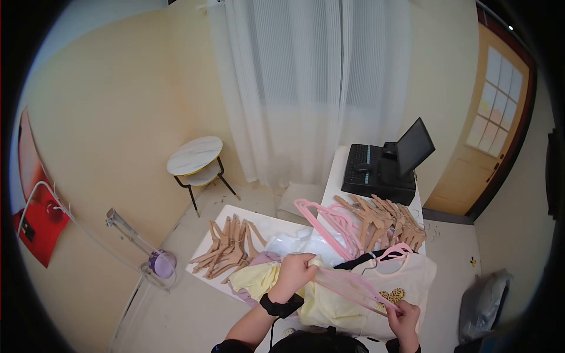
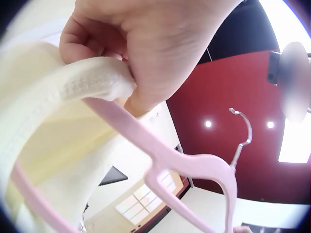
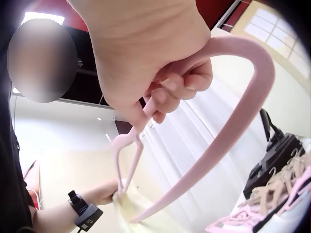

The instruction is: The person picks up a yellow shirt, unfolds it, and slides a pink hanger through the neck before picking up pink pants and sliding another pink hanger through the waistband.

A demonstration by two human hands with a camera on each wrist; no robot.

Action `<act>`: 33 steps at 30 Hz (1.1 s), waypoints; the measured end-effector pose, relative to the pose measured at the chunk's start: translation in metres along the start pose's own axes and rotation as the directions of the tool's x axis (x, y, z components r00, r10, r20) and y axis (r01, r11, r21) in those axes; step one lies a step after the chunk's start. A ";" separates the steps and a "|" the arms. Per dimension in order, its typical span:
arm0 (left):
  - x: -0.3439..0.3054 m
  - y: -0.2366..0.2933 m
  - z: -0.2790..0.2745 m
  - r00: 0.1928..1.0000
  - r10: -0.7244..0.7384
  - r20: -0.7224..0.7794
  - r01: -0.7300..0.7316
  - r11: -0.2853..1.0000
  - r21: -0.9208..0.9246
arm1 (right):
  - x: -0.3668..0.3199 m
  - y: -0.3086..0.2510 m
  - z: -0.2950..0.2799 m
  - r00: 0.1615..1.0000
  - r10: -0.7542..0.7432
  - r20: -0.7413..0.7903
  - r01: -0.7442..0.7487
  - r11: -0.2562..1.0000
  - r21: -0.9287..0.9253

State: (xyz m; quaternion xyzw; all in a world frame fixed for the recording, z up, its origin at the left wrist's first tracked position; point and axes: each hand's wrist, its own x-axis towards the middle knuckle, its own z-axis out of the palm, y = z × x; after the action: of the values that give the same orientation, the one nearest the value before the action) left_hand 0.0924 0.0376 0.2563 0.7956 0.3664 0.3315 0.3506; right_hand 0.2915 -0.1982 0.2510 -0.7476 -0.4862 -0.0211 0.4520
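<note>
Both hands are on one pink hanger, lower centre of the head view, held just above the surface.

- Left hand: fingers curled, pinching the ribbed edge of a yellow garment against the tip of one hanger arm. The left wrist view shows the rib bunched right at that tip.
- Right hand: fingers wrapped fully round the opposite arm, close to its curved end. The right wrist view confirms this.
- Metal hook: free, neither hand on it.
- The rest of the garment hangs slack from the left hand onto the surface, at the lower centre of the frame.

Handling, my read:
- The hanger is thin and light. It looks stiff along the arm but likely flexes if levered from both ends. I can't tell the finish, so I can't judge how well cloth grips it. Hold it on an arm or at the neck under the hook.
- The garment is a soft, limp, light knit that will sag and fold with no support. The rib is the firmest part, so take hold there or at a seam rather than on the loose body cloth.

Around it:
- A cream T-shirt with a leopard-print heart lies just right of the hands.
- A stack of pink hangers sits at centre.
- Wooden hangers are in two piles, centre left and centre right.
- A POS terminal stands upper right of centre.
- There is a black wrist band on the left arm.
</note>
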 end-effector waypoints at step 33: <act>0.026 0.050 -0.050 0.859 0.044 -0.511 0.028 0.991 0.132 | -0.012 0.025 -0.058 0.987 -0.029 -0.156 0.026 0.999 -0.022</act>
State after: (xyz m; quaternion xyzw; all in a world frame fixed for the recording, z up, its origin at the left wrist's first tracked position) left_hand 0.0841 0.0501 0.3295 0.7021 0.4648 0.5068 0.1847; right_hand 0.3270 -0.2499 0.2629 -0.7412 -0.4593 -0.0907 0.4811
